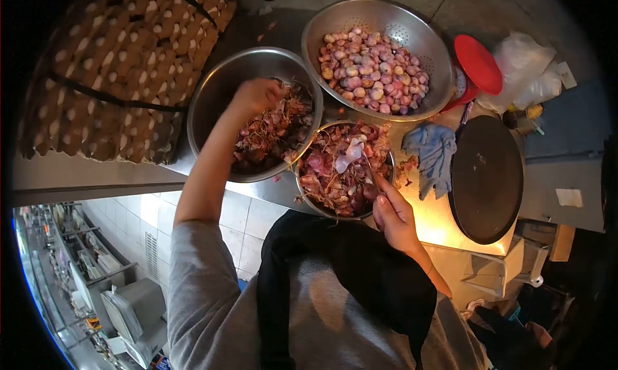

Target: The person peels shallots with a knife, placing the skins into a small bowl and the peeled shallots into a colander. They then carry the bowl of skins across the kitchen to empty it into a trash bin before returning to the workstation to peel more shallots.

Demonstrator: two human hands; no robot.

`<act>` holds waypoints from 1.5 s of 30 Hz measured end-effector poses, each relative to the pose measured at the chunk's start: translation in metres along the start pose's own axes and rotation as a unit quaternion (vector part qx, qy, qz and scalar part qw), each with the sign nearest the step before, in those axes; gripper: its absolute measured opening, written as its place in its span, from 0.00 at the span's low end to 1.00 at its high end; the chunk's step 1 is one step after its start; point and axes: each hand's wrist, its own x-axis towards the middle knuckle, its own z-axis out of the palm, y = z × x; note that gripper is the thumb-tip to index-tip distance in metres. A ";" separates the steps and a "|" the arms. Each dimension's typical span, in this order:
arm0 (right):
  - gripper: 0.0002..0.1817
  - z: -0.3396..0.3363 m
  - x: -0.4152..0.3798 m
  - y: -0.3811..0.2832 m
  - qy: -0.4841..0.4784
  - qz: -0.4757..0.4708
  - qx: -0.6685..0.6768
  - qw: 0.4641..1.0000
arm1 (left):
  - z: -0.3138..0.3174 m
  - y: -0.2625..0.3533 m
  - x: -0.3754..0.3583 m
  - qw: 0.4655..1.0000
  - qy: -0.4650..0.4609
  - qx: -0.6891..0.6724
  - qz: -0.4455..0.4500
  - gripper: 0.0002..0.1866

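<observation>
My left hand [257,96] is over the left metal bowl [205,115], its fingers curled closed above a heap of shallot skins and roots [273,133]. What it may hold is hidden. Low at the front of the smaller bowl [301,191], my right hand [396,215] grips a small knife [369,162], its thin blade pointing up and away from me. That bowl is piled with reddish shallots and loose skins [335,188]. Near the blade lies a pale, shiny piece [349,155] on top of the pile.
Behind stands a large colander [444,90] of peeled-looking shallots [373,74]. To the right are a blue glove [430,154], a round dark pan [487,180], a red scale [477,67] and plastic bags [524,70]. Stacked egg trays [122,67] fill the left.
</observation>
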 end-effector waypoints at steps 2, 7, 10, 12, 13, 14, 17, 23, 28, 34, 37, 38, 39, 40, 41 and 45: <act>0.22 -0.002 0.001 0.001 0.022 0.016 0.001 1.000 | 0.021 -0.004 -0.009 0.997 -0.021 0.066 0.042 0.09; 0.21 0.000 0.006 -0.011 0.049 0.034 0.004 0.998 | 0.015 0.026 -0.016 0.985 -0.117 0.129 0.021 0.08; 0.21 0.005 0.008 -0.019 0.059 0.029 0.016 0.998 | 0.024 0.029 -0.019 0.955 -0.123 0.269 0.036 0.08; 0.21 0.004 0.003 -0.022 0.059 0.029 -0.012 0.998 | 0.030 0.038 -0.027 0.940 -0.070 0.329 0.054 0.06; 0.21 0.004 0.001 -0.022 0.058 0.025 -0.021 0.998 | 0.034 0.039 -0.030 0.932 -0.043 0.353 0.069 0.06; 0.21 0.003 0.000 -0.022 0.064 0.016 -0.016 0.998 | 0.040 0.040 -0.032 0.921 -0.017 0.380 0.084 0.06; 0.22 0.003 -0.007 -0.017 0.097 0.007 -0.011 0.995 | 0.046 0.049 -0.041 0.879 -0.063 0.459 0.116 0.08; 0.22 0.003 -0.003 -0.013 0.102 0.019 -0.005 0.995 | 0.043 0.040 -0.032 0.897 -0.103 0.401 0.154 0.07; 0.22 0.002 0.006 -0.019 0.086 0.017 -0.030 0.996 | 0.007 0.038 -0.033 0.987 -0.129 -0.012 0.097 0.12; 0.22 -0.001 0.023 -0.023 0.054 0.032 -0.042 0.997 | -0.016 0.085 -0.086 0.839 -0.070 -0.539 0.034 0.16; 0.23 -0.007 0.035 -0.027 0.066 -0.076 -0.289 0.952 | 0.004 0.093 -0.107 0.808 -0.027 -0.589 0.001 0.18; 0.24 -0.007 0.033 -0.028 0.081 -0.092 -0.333 0.935 | 0.007 0.098 -0.114 0.789 -0.030 -0.613 0.004 0.16; 0.24 -0.008 0.031 -0.029 0.098 -0.106 -0.375 0.916 | 0.013 0.103 -0.119 0.799 -0.006 -0.601 0.001 0.16; 0.24 -0.007 0.028 -0.031 0.122 -0.085 -0.349 0.925 | 0.019 0.110 -0.123 0.809 0.018 -0.588 0.001 0.16; 0.24 -0.011 0.024 -0.031 0.152 -0.079 -0.342 0.924 | 0.024 0.115 -0.125 0.826 0.050 -0.561 0.014 0.14; 0.27 -0.049 0.004 -0.005 0.284 -0.026 -0.313 0.906 | 0.035 0.117 -0.127 0.895 0.144 -0.416 0.071 0.11</act>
